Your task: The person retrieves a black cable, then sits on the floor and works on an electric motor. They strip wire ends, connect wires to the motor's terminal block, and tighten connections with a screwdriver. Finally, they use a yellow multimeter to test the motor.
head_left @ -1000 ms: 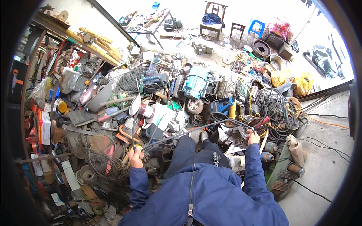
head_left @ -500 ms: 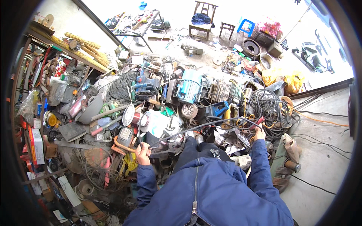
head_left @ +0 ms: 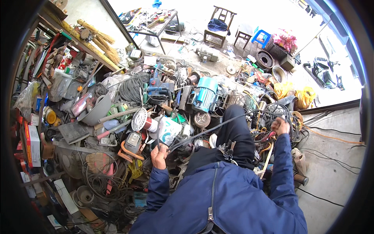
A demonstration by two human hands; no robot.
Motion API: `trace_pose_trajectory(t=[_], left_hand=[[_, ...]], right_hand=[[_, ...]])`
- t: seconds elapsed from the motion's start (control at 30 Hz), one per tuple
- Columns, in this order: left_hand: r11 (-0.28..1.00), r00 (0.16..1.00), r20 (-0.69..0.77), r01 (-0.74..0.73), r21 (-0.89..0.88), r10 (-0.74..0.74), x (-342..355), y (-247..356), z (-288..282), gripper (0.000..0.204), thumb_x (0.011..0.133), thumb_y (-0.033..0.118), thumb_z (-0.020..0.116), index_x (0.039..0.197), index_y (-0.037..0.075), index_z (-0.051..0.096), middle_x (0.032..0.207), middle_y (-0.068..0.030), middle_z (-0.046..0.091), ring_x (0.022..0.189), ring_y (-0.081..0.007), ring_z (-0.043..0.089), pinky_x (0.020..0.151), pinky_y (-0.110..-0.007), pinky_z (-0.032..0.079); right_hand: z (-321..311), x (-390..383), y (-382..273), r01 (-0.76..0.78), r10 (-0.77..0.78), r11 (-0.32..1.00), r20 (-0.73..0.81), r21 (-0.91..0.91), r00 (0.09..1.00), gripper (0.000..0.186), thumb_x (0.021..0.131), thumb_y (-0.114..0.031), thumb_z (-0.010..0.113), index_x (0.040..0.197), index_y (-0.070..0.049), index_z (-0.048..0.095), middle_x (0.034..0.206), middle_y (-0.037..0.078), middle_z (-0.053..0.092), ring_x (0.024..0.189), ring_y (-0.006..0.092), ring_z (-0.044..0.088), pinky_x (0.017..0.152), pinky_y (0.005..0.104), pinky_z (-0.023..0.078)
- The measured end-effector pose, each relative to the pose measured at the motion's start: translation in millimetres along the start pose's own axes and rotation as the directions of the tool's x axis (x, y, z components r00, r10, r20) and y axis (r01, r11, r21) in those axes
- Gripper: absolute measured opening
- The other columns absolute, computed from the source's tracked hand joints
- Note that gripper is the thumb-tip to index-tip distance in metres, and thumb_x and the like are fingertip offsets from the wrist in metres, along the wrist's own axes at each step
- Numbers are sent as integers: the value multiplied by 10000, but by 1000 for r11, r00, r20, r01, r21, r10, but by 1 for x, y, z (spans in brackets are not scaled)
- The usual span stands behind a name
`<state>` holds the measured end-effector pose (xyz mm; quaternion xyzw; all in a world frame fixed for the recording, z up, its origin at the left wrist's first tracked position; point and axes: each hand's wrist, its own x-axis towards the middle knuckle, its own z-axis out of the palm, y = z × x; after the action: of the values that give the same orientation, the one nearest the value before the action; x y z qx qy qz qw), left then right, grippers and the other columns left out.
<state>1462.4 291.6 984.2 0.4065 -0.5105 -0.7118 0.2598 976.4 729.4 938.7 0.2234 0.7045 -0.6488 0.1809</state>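
Note:
A doubled length of black cable [head_left: 210, 130] stretches across in front of me, sloping up from left to right. My left hand [head_left: 159, 156] is closed round its left end, and a loop of it stands up above the fingers. My right hand [head_left: 281, 126] is closed at the right, beside a tangled coil of black cable [head_left: 286, 112]; the cable's far end runs toward it and blends with the coil. Something red [head_left: 269, 135] lies just below that hand. My bent right knee [head_left: 235, 123] rises under the stretched cable.
Motors, including a blue one [head_left: 205, 93], tools and scrap pile up in front. A white-rimmed fan-like part [head_left: 139, 119] and a plastic bag [head_left: 169, 130] lie near my left hand. Crowded shelves [head_left: 50, 84] stand left; loose wires cross the concrete floor [head_left: 331, 156] at right.
My right hand has moved right and up, its fingers now curled in. My right knee has come up beneath the cable. The left hand still grips its end as the view shifts.

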Motion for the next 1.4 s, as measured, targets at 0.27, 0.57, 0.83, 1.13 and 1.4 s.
trace_pose_trajectory(t=[0.27,0.57,0.83,1.13,1.4], left_hand=[[902,963,-42,-265,-340,267,4,47,1,272,1062,237,607,869,65,525,787,-11,487,634,-69,389,592,-236,333],[741,841,-30,-492,-456,540,36,129,37,325,1092,238,514,825,64,455,697,2,391,597,-86,352,565,-255,306],[787,802,129,-520,-331,584,193,223,135,344,1089,235,502,787,72,469,598,43,349,551,-94,335,537,-285,271],[966,959,114,-257,-25,258,539,314,325,311,1101,254,522,854,65,546,590,14,399,542,-101,340,533,-313,289],[981,967,-167,-192,15,192,711,335,420,339,1099,245,513,835,33,520,668,-29,455,596,-115,416,573,-275,328]], right_hand=[[102,20,-168,505,-500,861,87,-62,862,465,1069,-457,503,1216,-42,652,931,69,712,727,156,681,674,310,569],[194,107,-204,531,-504,846,262,-38,823,406,1022,-470,566,1149,-103,682,942,91,730,698,185,699,599,329,576],[276,308,-167,193,-239,967,339,165,910,372,1017,-388,625,1087,-25,662,867,104,680,683,214,668,608,338,562],[513,564,-254,125,-123,992,332,16,935,414,1066,-376,545,1210,-2,646,952,110,705,726,192,685,630,290,529],[612,670,-402,141,-152,988,328,56,932,433,1059,-330,572,1233,56,662,986,160,730,767,238,722,731,348,600]])
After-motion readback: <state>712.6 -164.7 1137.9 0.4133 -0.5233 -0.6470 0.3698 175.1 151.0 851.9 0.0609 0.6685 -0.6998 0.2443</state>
